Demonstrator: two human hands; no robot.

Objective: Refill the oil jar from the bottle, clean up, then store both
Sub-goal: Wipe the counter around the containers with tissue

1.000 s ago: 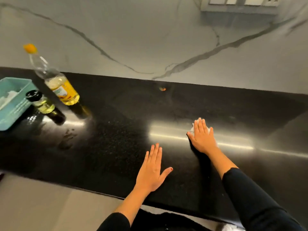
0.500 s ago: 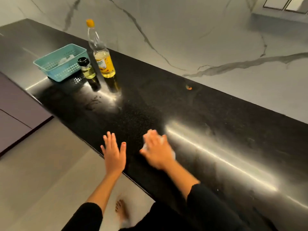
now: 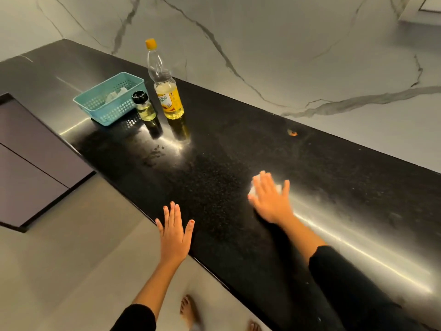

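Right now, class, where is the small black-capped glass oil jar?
In the head view, the small glass oil jar stands upper left on the black stone counter, between the teal plastic basket and the tall yellow-capped oil bottle.

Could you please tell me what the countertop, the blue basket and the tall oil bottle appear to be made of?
The countertop looks like polished black speckled stone, perhaps granite: it mirrors light streaks. The basket seems moulded matte teal plastic, given its perforated grid walls. The bottle seems thin clear plastic, with a yellow cap.
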